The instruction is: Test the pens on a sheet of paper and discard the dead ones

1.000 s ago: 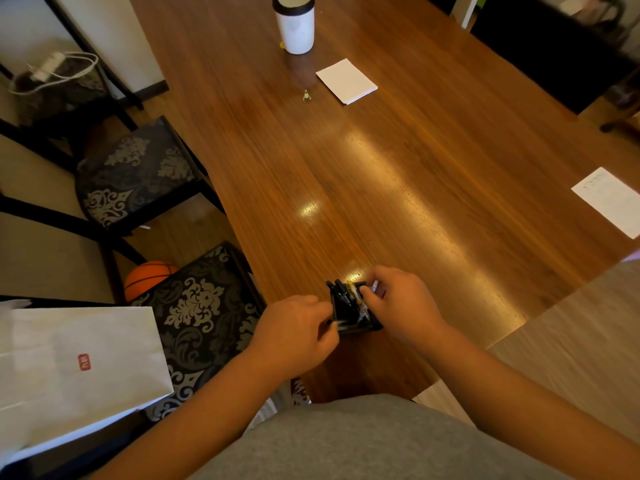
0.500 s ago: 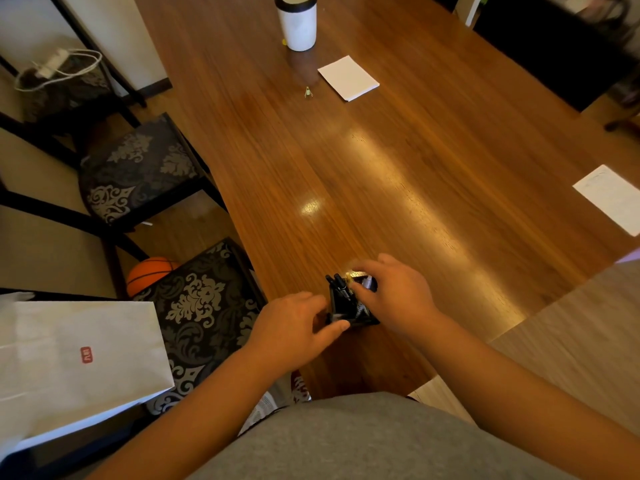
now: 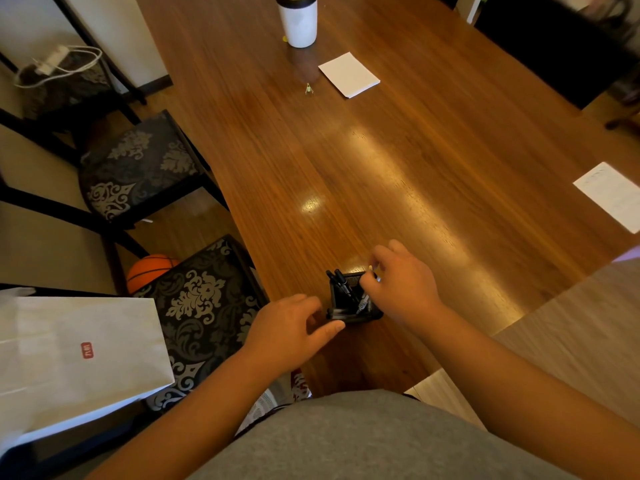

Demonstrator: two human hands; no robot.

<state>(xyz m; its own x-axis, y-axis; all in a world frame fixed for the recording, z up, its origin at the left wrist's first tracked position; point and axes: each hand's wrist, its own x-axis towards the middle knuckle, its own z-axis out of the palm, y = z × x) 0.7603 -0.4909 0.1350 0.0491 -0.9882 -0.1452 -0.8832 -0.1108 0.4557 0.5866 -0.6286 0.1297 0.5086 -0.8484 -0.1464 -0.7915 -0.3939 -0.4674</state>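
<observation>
Several pens (image 3: 341,285) stand in the black holder (image 3: 349,315) near the table (image 3: 381,168) edge — left hand (image 3: 291,329), fingers relaxed, braces it; right hand (image 3: 401,285) pinches one. Draw it straight up, holder steadied.

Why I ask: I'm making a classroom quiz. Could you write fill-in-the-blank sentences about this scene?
The black pen holder stands on a wooden ____.
The right hand reaches among the ____ inside it.
An orange ____ sits on the floor by the patterned chair.
Missing words: table; pens; basketball.
</observation>
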